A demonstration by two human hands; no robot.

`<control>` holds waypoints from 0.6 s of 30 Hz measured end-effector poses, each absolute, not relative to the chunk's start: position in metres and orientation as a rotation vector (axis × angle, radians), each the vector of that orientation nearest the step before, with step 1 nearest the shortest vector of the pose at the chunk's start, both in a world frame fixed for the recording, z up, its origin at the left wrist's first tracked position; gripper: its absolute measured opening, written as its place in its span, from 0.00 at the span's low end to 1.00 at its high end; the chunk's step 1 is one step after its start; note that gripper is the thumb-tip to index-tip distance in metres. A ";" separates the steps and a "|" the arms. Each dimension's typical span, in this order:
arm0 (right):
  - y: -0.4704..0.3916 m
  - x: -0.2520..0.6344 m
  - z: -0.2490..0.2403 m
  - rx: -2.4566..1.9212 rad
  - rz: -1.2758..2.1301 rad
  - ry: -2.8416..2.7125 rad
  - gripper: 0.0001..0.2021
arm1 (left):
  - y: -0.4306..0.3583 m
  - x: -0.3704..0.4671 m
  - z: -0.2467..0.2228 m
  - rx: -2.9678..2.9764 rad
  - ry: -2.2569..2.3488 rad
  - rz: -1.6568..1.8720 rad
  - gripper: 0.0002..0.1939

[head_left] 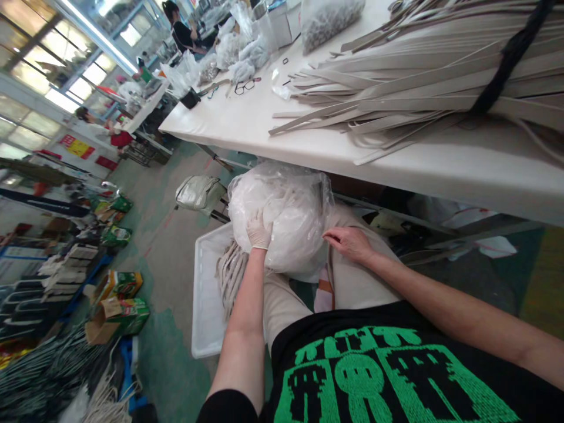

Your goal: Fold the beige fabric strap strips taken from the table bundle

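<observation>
A large clear plastic bag, bulging with pale contents, rests in front of my lap below the table edge. My left hand, in a thin white glove, lies on the near left side of the bag with its fingers spread. At the bag's right edge is my right hand, bare, its thumb and fingers pinched together, seemingly on the plastic. A white plastic bin stands at my left leg, with a bundle of beige straps in it, partly hidden by my forearm.
The long table above holds a tied bundle of beige strips, eyeglasses and several plastic bags. Behind the bin stands a covered stool. Open cartons sit on the floor at left. A person works farther off.
</observation>
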State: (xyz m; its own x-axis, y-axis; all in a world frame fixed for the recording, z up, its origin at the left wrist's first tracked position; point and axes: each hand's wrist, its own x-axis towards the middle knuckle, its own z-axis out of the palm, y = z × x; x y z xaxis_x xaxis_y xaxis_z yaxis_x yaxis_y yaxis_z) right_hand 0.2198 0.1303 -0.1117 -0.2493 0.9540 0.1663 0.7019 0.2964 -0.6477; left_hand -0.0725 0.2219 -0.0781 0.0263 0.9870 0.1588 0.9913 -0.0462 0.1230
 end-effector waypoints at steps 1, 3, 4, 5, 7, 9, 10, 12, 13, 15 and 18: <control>0.131 0.220 -0.112 -1.472 0.620 -2.037 0.11 | 0.229 -0.072 -0.081 -2.223 -2.205 -0.248 0.35; 0.132 0.222 -0.111 -1.479 0.633 -2.039 0.11 | 0.242 -0.070 -0.088 -2.204 -2.350 -0.098 0.31; 0.132 0.223 -0.111 -1.482 0.638 -2.035 0.11 | 0.247 -0.068 -0.093 -2.191 -2.420 -0.040 0.26; 0.132 0.224 -0.110 -1.486 0.642 -2.029 0.11 | 0.250 -0.067 -0.099 -2.176 -2.476 -0.005 0.22; 0.133 0.225 -0.110 -1.491 0.653 -2.017 0.10 | 0.250 -0.066 -0.109 -2.154 -2.535 -0.007 0.17; 0.133 0.225 -0.110 -1.491 0.667 -2.008 0.10 | 0.242 -0.067 -0.116 -2.149 -2.553 -0.051 0.18; 0.133 0.225 -0.111 -1.489 0.672 -2.005 0.10 | 0.235 -0.068 -0.118 -2.161 -2.546 -0.081 0.18; 0.134 0.224 -0.110 -1.478 0.678 -1.999 0.10 | 0.217 -0.071 -0.118 -2.202 -2.507 -0.150 0.17; 0.134 0.224 -0.110 -1.475 0.677 -1.993 0.11 | 0.207 -0.072 -0.118 -2.223 -2.480 -0.187 0.17; 0.134 0.224 -0.109 -1.467 0.677 -1.984 0.11 | 0.187 -0.074 -0.116 -2.262 -2.420 -0.263 0.16; 0.134 0.224 -0.106 -1.458 0.690 -1.985 0.11 | 0.159 -0.077 -0.113 -2.282 -2.335 -0.393 0.17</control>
State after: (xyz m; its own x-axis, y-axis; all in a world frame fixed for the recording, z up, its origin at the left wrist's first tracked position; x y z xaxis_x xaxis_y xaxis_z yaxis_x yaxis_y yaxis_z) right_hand 0.2243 0.1336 -0.1062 -0.2384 0.9602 0.1459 0.6627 0.2706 -0.6983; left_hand -0.0772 0.1591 -0.1130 -0.0313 0.9976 0.0612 0.9628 0.0136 0.2700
